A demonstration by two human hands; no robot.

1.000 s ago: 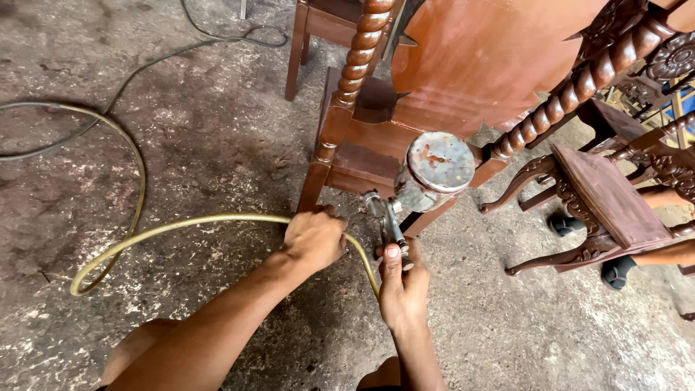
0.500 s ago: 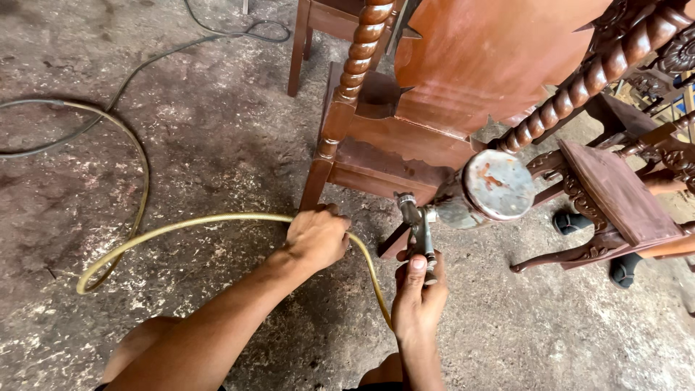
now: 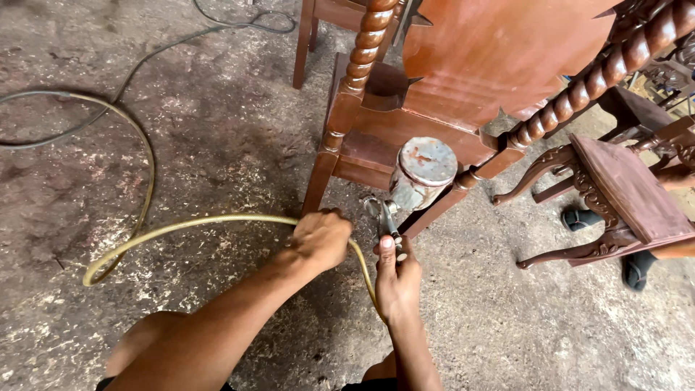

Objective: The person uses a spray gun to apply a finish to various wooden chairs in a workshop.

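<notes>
Nearest the camera, the right hand (image 3: 397, 279) was closed around the handle of the metal spray gun (image 3: 387, 217), thumb laid up along its back, while the left hand (image 3: 321, 237) was closed over the yellow-green rubber air hose (image 3: 181, 226) just left of the gun. The step in hand looked like spraying finish on the lower frame of the reddish-brown carved wooden chair (image 3: 434, 108): the gun's dented, paint-flecked metal cup (image 3: 422, 172) sat just in front of the chair's lower rail, between its front leg and the slanting brace. The next move would likely call for a steady sweep along the rail, with the hose held clear of the wet wood. Against half a second earlier, the cup had swung left, back toward the rail. Beyond the chair to the right stood a dark carved wooden stool (image 3: 622, 195) on the dusty concrete floor (image 3: 217, 130).
</notes>
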